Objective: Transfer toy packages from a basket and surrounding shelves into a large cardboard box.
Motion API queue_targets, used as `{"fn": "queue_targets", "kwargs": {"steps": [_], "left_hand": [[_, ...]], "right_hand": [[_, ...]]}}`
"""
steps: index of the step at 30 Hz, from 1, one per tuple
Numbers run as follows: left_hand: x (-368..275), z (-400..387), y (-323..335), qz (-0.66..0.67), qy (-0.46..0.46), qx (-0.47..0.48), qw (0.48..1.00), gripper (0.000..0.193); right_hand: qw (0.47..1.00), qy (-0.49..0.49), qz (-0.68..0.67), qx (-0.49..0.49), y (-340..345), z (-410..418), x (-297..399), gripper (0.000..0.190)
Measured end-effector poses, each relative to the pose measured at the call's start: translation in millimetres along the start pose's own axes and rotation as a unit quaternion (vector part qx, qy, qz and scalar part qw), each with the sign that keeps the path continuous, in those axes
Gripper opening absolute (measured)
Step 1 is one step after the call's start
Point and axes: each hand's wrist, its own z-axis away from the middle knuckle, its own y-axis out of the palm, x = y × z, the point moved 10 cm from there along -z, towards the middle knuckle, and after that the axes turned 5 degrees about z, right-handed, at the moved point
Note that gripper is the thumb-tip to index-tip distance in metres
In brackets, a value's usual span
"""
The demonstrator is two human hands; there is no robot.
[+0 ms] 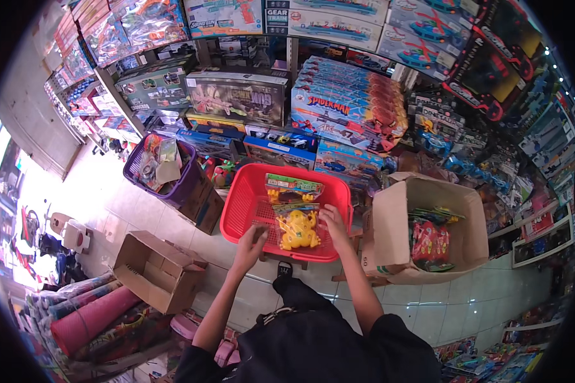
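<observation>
In front of me stands a red plastic basket with a perforated floor. A yellow toy frog in clear packaging lies in its front half. Behind it is another bagged yellow toy with a green printed header card. My left hand hovers over the basket's front left side, fingers loosely bent and holding nothing. My right hand is beside the frog at the basket's right side, its fingers apart and with nothing visible in them.
An open cardboard box with bagged toys stands on the right. Left are a purple basket of packaged items and another open carton. Boxed toys fill the shelves behind. Rolled mats lie at lower left.
</observation>
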Motion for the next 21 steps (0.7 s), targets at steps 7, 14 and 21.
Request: {"fn": "queue_targets", "kwargs": {"steps": [7,14,21], "left_hand": [[91.0,-122.2,-10.9,-0.148,0.051,-0.03,0.987,0.044],[161.4,-171.7,2.2,-0.011,-0.082,0.08,0.993,0.046],[60.0,-166.4,-8.6,-0.084,-0.028,0.07,0.994,0.026]], "right_hand": [[0.995,0.086,-0.048,-0.006,9.3,-86.6,-61.3,0.043],[0.993,0.111,-0.029,-0.038,6.7,-99.8,-86.2,0.036],[0.997,-0.047,0.019,-0.064,9.2,-81.3,-16.6,0.03]]}}
